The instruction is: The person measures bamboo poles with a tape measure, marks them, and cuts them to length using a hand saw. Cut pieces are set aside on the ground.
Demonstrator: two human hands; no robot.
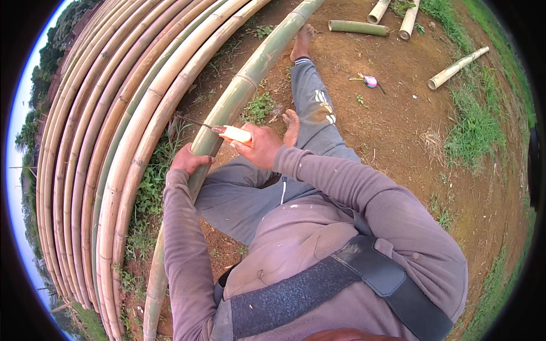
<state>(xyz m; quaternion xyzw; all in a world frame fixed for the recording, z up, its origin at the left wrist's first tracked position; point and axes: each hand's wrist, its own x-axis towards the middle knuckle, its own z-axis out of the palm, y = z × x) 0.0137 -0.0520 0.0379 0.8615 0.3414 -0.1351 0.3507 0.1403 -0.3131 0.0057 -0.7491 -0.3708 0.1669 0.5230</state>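
Brown earth [392,148] lies beside a row of bamboo poles [128,148]. One greenish pole [247,82] slants past the person's bent leg; the left hand [189,160] curls against it, the right hand [263,145] closes around a saw's handle [238,134]. The pole looks stiff, fairly heavy, smooth; best gripped clear of the blade [198,122].

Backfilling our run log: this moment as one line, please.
left hand: on bamboo pole | right hand: holding orange-handled tool | thin blade: across pole | pink object: on dirt
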